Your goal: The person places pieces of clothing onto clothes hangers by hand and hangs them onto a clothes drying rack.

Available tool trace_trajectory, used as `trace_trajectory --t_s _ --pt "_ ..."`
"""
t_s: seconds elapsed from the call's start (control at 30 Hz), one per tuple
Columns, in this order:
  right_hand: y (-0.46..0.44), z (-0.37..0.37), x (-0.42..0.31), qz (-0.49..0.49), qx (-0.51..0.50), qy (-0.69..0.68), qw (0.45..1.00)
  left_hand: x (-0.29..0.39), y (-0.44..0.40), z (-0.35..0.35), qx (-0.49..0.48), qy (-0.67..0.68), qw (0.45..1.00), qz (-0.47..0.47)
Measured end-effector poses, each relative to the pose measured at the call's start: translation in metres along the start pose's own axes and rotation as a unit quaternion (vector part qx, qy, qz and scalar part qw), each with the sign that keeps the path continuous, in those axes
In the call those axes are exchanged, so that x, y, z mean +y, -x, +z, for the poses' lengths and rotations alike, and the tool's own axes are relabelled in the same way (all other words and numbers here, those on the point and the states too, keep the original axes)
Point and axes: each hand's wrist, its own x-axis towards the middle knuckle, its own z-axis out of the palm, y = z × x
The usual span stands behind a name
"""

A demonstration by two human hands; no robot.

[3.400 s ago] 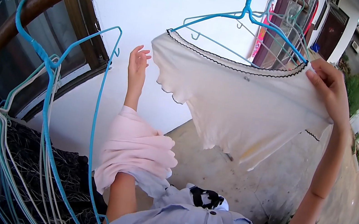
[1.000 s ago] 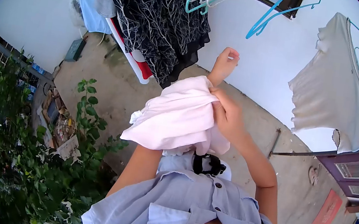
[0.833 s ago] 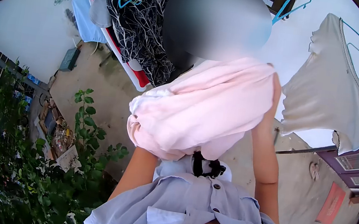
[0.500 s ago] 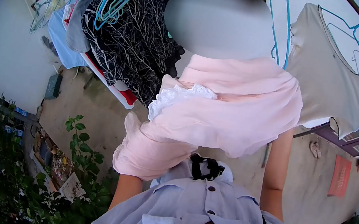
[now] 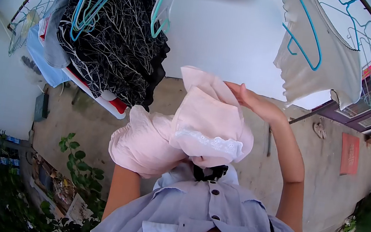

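Observation:
A pale pink garment [image 5: 213,117] with a white lace trim [image 5: 208,140] hangs bunched in front of my chest. My left forearm [image 5: 124,190] runs up into its left part, where the cloth hides my left hand and its fingers. At the upper right edge of the garment is my right hand [image 5: 251,100], with its fingers stretched to the left against the cloth and the thumb apart. The fingertips are partly behind the fabric.
Up left hang a black patterned garment [image 5: 115,44] and several blue-green hangers [image 5: 94,8]. A beige top [image 5: 325,50] hangs at the upper right, with a blue hanger [image 5: 315,51] in front. Leafy plants [image 5: 79,163] grow at lower left; a red mat [image 5: 349,154] lies right.
The pink garment, spread wide over my right arm before, is now gathered towards the middle. My right hand has come out from the cloth into sight. The hanging clothes appear shifted left.

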Motion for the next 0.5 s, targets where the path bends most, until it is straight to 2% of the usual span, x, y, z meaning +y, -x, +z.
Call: trace_trajectory --t_s 0.03,0.17,0.2,0.23,0.3,0.33,0.4,0.43,0.5 --pt "-0.011 0.001 0.009 0.056 -0.024 -0.032 0.998 0.000 -0.005 0.006 -0.010 0.010 1.000 -0.002" --pt "-0.015 0.002 -0.001 0.028 -0.063 -0.019 0.997 0.000 -0.021 0.036 -0.052 0.051 0.997 -0.006" --pt "-0.007 -0.002 -0.009 -0.061 -0.006 -0.146 0.987 0.000 -0.024 0.042 -0.062 0.067 0.996 -0.009" --pt "0.001 -0.004 -0.017 -0.148 0.051 -0.268 0.951 0.000 -0.027 0.046 -0.072 0.087 0.994 -0.012" --pt "0.025 0.003 -0.047 -0.249 0.145 -0.287 0.913 0.002 -0.028 0.051 -0.091 0.116 0.989 -0.018" --pt "0.034 0.004 -0.056 -0.251 0.149 -0.287 0.912 0.004 -0.027 0.053 -0.099 0.134 0.986 -0.023" --pt "0.052 0.005 -0.068 -0.398 0.227 -0.210 0.864 0.011 -0.028 0.043 -0.113 0.163 0.980 -0.027" --pt "0.058 0.008 -0.075 -0.400 0.233 -0.208 0.862 0.015 -0.027 0.039 -0.116 0.175 0.977 -0.029" --pt "0.067 0.015 -0.085 -0.469 0.365 -0.128 0.794 0.034 -0.018 0.018 -0.135 0.200 0.970 -0.029"
